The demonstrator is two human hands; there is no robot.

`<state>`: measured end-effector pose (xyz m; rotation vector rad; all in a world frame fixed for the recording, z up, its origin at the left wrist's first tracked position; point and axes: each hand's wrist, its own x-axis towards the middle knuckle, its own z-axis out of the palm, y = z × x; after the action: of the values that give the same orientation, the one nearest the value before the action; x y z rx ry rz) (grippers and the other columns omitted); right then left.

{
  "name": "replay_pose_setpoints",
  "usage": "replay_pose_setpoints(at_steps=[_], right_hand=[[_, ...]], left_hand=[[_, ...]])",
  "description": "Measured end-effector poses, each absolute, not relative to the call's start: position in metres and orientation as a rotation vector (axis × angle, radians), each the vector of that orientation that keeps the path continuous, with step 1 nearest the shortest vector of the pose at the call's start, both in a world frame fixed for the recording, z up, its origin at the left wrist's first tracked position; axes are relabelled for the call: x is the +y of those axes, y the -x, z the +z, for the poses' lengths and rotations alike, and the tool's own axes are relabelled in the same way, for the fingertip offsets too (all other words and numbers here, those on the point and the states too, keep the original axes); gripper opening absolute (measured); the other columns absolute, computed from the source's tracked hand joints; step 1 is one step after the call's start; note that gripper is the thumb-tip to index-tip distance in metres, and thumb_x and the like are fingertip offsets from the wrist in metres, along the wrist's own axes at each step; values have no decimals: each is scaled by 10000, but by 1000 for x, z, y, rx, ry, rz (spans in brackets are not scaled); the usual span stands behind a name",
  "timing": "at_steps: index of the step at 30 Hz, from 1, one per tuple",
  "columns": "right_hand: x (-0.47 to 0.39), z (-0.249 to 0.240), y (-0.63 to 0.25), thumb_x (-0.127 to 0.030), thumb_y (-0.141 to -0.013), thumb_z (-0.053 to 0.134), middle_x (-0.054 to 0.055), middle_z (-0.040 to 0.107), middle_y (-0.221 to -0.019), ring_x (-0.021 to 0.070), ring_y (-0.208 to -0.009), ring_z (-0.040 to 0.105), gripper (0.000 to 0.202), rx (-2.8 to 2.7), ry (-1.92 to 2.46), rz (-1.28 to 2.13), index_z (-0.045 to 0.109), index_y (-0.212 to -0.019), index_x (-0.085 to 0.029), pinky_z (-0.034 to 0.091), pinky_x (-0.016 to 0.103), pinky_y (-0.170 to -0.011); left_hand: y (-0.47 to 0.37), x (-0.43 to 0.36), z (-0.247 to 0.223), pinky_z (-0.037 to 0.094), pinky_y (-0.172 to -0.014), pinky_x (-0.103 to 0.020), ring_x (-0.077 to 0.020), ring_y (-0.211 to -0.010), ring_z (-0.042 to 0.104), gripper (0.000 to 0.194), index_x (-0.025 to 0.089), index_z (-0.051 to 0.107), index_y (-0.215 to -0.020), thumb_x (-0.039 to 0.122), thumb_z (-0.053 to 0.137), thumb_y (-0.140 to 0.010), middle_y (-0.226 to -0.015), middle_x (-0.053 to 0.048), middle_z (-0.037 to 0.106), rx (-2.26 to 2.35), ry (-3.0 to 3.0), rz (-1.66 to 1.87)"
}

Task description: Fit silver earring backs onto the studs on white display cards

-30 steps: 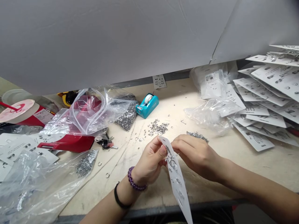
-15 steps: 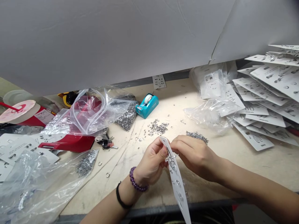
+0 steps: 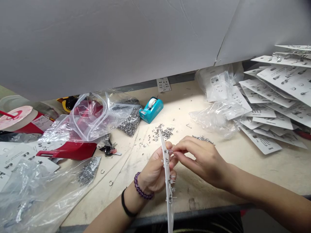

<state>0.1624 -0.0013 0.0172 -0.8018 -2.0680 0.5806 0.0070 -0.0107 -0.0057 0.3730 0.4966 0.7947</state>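
Observation:
My left hand [image 3: 155, 171] grips a white earring card [image 3: 167, 181] near its upper part, holding it almost edge-on to me. Small metal earrings and thin posts stick out from the card on its right side. My right hand [image 3: 201, 158] is beside the card's right side, thumb and forefinger pinched at a small piece close to the card's surface; that piece is too small to name. Beyond the hands lies a loose heap of tiny metal pieces [image 3: 165, 132], and a smaller pile of thin metal pieces [image 3: 202, 139] sits behind my right hand.
A teal tape dispenser [image 3: 152, 110] stands behind the heap. Stacked earring cards [image 3: 274, 106] and clear plastic bags [image 3: 216, 118] fill the right. On the left are zip bags [image 3: 89, 123], a red scoop-like thing [image 3: 68, 150], keys [image 3: 109, 149] and a red-and-white cup [image 3: 24, 119].
The card has turned from showing its face at a slant to nearly edge-on, its lower end swinging left. My right fingers have moved from behind its top edge to its right side.

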Motion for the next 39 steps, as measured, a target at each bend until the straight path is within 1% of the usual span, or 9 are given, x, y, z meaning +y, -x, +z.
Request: replay_pose_setpoints(at_steps=[3,6,15,20,30,32,33,36,39], right_hand=[[-2,17,-161,-127,-849,465,52,627,-834,113,-769,585,122,-2059,815,579,567,-916,-140,490,239,-671],[-2,17,-161,-115,-839,471,50,622,-823,114,-767,581,113,-2074,808,597,565,-897,-139,485,240,-677],[-3,16,-158,-109,-855,439,68,614,-802,125,-749,558,105,-2138,839,580,542,-869,-119,470,244,-665],[-3,14,-154,-101,-861,414,65,580,-765,122,-700,529,124,-2151,850,494,532,-829,-117,462,240,-632],[-6,8,-150,-79,-852,402,68,568,-745,135,-710,508,137,-2109,843,506,532,-822,-109,453,263,-639],[-4,6,-151,-84,-844,420,60,569,-745,132,-714,512,126,-2054,832,598,537,-808,-115,452,270,-649],[-2,5,-152,-96,-839,440,53,571,-749,128,-714,518,113,-2004,843,702,540,-791,-121,453,269,-652],[6,8,-155,-179,-807,525,35,586,-761,119,-715,550,70,-1754,890,1234,547,-757,-136,468,247,-621],[15,12,-156,-264,-749,603,22,606,-743,117,-676,575,139,-1480,849,1735,566,-786,-135,468,219,-545]], left_hand=[[-7,-12,-4,328,-288,-109,-31,-326,422,401,201,411,-746,362,743,-591,-519,77,486,479,-370,758],[-6,-12,-3,325,-283,-106,-35,-321,446,410,190,409,-708,370,752,-574,-516,76,503,475,-357,746],[-8,-12,-6,371,-299,-98,-32,-330,442,421,197,436,-735,339,780,-538,-524,69,545,432,-315,774],[-8,-12,-4,378,-296,-109,-43,-311,453,420,197,433,-723,332,783,-534,-492,80,538,487,-305,759],[-11,-15,-6,378,-304,-128,-43,-305,452,385,179,426,-670,338,762,-569,-473,84,493,555,-336,739],[-12,-16,-5,383,-322,-129,-34,-328,438,327,177,450,-698,314,736,-617,-486,81,482,590,-367,799],[-13,-17,-4,394,-343,-129,-32,-354,445,289,175,473,-733,303,717,-645,-511,74,494,619,-395,857],[-14,-18,0,451,-440,-150,-54,-497,530,258,170,526,-901,296,657,-718,-675,25,580,767,-545,1035],[-13,-18,1,481,-494,-191,-92,-595,575,272,170,524,-976,319,603,-763,-802,-19,611,888,-704,1071]])
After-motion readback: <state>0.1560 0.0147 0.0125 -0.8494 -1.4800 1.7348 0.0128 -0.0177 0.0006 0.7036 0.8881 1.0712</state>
